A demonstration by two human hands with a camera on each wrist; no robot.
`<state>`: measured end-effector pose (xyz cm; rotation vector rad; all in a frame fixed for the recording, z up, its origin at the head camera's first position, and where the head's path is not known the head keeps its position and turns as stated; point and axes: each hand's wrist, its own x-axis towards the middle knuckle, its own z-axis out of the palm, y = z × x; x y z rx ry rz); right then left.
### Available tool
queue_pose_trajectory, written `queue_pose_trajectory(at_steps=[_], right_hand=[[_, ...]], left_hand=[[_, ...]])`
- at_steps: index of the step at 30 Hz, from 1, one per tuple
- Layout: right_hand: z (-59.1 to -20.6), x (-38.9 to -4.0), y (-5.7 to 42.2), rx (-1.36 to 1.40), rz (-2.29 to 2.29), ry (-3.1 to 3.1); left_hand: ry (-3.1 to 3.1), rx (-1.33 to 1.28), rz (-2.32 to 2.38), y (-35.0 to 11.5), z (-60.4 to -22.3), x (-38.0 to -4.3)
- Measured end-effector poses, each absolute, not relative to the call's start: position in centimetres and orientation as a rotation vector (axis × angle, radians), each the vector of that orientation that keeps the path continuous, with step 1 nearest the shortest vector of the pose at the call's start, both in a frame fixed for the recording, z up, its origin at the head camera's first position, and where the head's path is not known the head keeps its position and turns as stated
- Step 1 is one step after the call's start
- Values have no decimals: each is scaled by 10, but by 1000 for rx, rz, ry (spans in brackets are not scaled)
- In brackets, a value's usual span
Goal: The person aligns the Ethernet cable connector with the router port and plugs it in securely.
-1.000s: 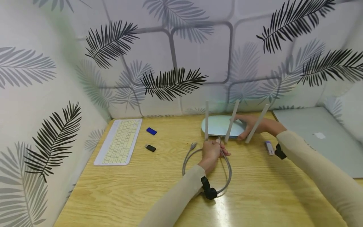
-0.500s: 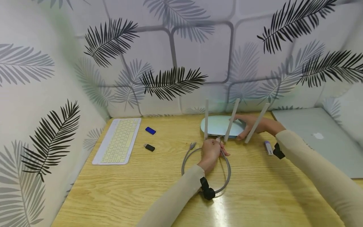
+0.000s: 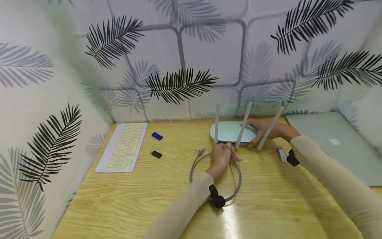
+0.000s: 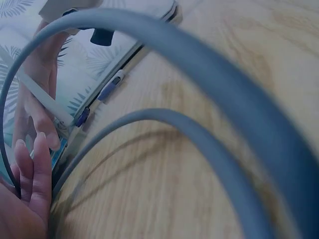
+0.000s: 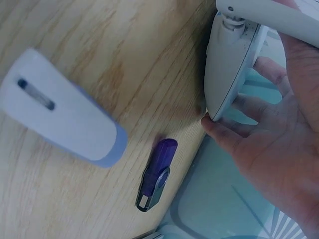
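A pale blue-white router [image 3: 225, 132] with three raised white antennas lies near the back of the wooden table. My left hand [image 3: 220, 156] pinches one end of a grey network cable [image 3: 239, 182] at the router's port edge; the fingers mostly hide that plug. The cable loops round under my left forearm, and its other plug [image 3: 200, 152] lies loose on the table left of the hand. My right hand [image 3: 262, 130] grips the router's right end, behind the right antenna. In the right wrist view its fingers [image 5: 219, 130] hold the router's edge.
A white-and-lilac USB stick [image 3: 282, 154] and a purple swivel USB stick [image 5: 158, 174] lie near my right wrist. The closed silver laptop [image 3: 334, 142] is at right. At left are a white keyboard [image 3: 123, 146], a blue USB stick [image 3: 157, 136] and a black one [image 3: 156, 154].
The head view has shifted slightly. Both hands stay at the router, the left still pinching the cable end at its port edge.
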<state>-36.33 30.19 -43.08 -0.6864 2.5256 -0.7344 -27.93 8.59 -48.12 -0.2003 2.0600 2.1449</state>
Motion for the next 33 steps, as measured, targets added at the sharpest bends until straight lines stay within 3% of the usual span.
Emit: queue_pose_trajectory(at_steps=[17,33], right_hand=[[-429,-355,292,-781,-826,2583],[-428,-348,287,-808,-747,2576]], left_hand=[[2063,-338,2105,85,-476,-287],[1716,-309,2127,69,-477,-279]])
